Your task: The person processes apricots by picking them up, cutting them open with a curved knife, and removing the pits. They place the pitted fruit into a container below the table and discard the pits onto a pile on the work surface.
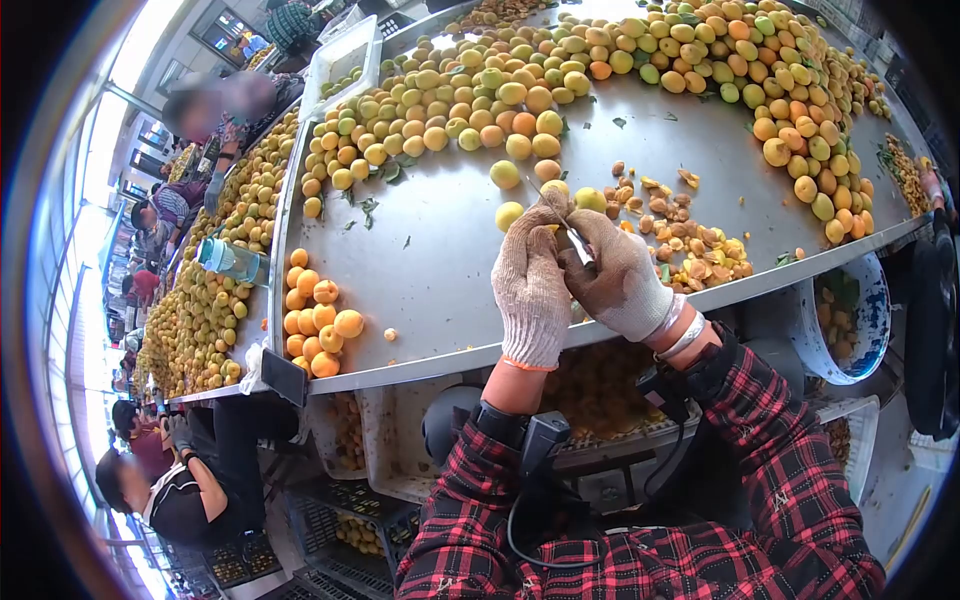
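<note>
Both my hands wear knitted gloves and meet over the front of the metal table (450, 240). My left hand (532, 270) has its fingers curled, with a bit of yellow showing between them; most of what it holds is hidden. My right hand (622, 272) is closed around a small knife (579, 246) with a pale handle. Just beyond my fingertips lie a few yellow-green apricots (509, 215). To the right of my hands are brown pits (675, 230) and a heap of split orange flesh pieces (712, 256).
Many apricots (440, 105) spread across the table's far side and down its right. Orange apricots (320, 318) sit at the left corner, near a phone (284, 377). A bucket (868, 320) stands right, crates (400, 440) below. Co-workers (190, 500) are at the left.
</note>
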Demonstrator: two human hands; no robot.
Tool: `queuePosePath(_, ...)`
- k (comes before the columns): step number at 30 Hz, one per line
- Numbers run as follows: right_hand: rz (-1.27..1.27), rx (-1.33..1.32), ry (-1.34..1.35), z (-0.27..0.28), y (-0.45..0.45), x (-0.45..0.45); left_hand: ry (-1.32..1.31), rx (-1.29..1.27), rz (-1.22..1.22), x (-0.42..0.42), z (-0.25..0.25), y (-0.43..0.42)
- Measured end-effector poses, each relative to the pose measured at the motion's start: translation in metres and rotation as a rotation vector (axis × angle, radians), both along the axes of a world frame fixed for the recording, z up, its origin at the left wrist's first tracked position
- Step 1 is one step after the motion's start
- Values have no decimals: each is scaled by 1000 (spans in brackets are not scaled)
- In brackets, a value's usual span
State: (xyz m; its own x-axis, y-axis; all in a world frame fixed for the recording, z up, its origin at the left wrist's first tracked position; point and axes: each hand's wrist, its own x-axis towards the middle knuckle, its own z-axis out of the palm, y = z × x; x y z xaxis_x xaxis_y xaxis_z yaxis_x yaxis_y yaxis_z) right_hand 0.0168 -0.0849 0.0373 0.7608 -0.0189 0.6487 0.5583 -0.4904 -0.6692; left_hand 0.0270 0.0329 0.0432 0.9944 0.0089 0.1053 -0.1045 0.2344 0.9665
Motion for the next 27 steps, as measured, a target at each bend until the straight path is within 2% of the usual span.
queuePosePath(3,54,36,147,5,-2,-5,-8,-39,-5,1,-1,1)
queuePosePath(5,23,63,101,3,-1,-3,-8,-61,5,0,3,2)
queuePosePath(7,-7,92,53,4,-3,0,-151,152,-86,-2,17,3)
queuePosePath(9,154,354,359,12,-12,2,-376,308,-46,3,10,1)
queuePosePath(11,151,605,584,23,-13,0,-481,491,16,-2,11,-1)
queuePosePath(13,230,647,764,18,-18,2,-596,668,17,0,8,5)
queuePosePath(14,249,645,762,15,-16,3,-599,754,20,-1,7,7)
queuePosePath(16,223,762,891,9,-10,2,-584,768,9,-1,5,10)
queuePosePath(17,232,761,891,7,-5,0,-566,771,-17,0,3,11)
queuePosePath(19,90,594,633,8,6,-3,-581,712,3,2,-3,12)
queuePosePath(20,58,423,546,13,6,-6,-570,622,18,2,-6,10)
queuePosePath(21,63,423,544,11,6,-6,-558,533,32,2,-7,8)
queuePosePath(23,-25,107,213,4,5,-4,-525,526,23,1,-8,6)
queuePosePath(24,-42,70,95,5,6,-3,-490,517,14,1,-7,6)
queuePosePath(25,-37,71,93,6,6,-3,-492,520,20,0,-7,5)
queuePosePath(27,-42,-10,168,7,4,-5,-250,373,-66,-2,-6,4)
